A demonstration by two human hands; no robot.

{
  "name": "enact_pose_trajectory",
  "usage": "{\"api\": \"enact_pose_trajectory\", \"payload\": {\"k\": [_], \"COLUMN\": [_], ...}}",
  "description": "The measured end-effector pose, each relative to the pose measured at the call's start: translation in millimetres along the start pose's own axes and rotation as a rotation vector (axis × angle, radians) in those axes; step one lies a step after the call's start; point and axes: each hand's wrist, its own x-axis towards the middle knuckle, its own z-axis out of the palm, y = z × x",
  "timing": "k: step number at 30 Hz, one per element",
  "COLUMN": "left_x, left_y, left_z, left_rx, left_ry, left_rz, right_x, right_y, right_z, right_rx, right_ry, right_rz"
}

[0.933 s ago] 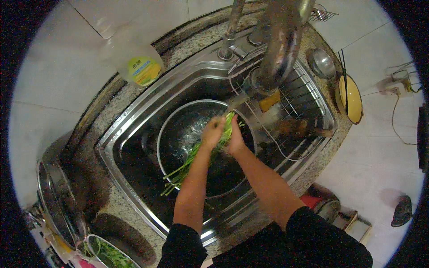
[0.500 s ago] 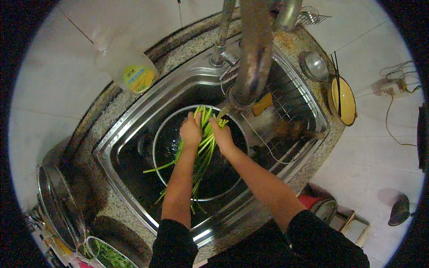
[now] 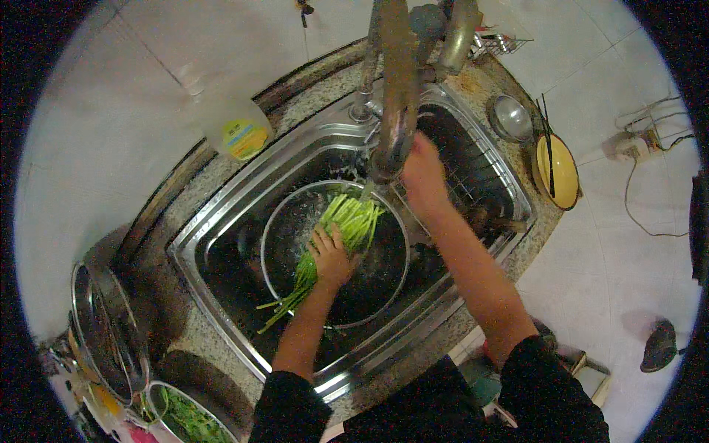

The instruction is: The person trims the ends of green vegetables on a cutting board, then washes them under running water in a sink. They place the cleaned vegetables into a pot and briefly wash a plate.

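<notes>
My left hand is closed over a bunch of green leafy stems, with the pale cut ends pointing up and away. The stems lie across a round metal-rimmed basin that holds water. This basin stands in the left bowl of a steel sink. Water runs from the thick faucet beside the cut ends. My right hand is up by the faucet's spout, over the sink's right side. Its fingers are partly behind the spout and blurred, so their grip does not show.
A wire rack sits in the sink's right part. Right of it are a small metal bowl and a yellow bowl with chopsticks. A clear bottle stands back left. At lower left are a pot and a container of greens.
My right hand has let go of the stems and moved up and right to the faucet. My left hand has shifted down along the bunch, which now lies lower, tilted to the left.
</notes>
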Motion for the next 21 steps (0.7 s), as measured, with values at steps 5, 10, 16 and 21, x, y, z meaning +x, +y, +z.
{"api": "enact_pose_trajectory", "payload": {"k": [5,10,16,21], "left_x": [8,-9,5,-12], "left_y": [-66,-31,-40,-2], "left_z": [-6,-6,36,10], "left_rx": [-0.401,-0.256,0.041,-0.116], "left_ry": [0.045,0.019,0.299,0.004], "left_rz": [0.136,-0.078,-0.113,-0.202], "right_x": [54,66,-16,-90], "right_y": [27,4,32,131], "right_z": [-23,4,-4,-30], "right_rx": [0.519,0.945,0.516,0.169], "right_ry": [-0.360,-0.056,-0.336,-0.200], "right_rz": [0.142,0.698,0.439,1.017]}}
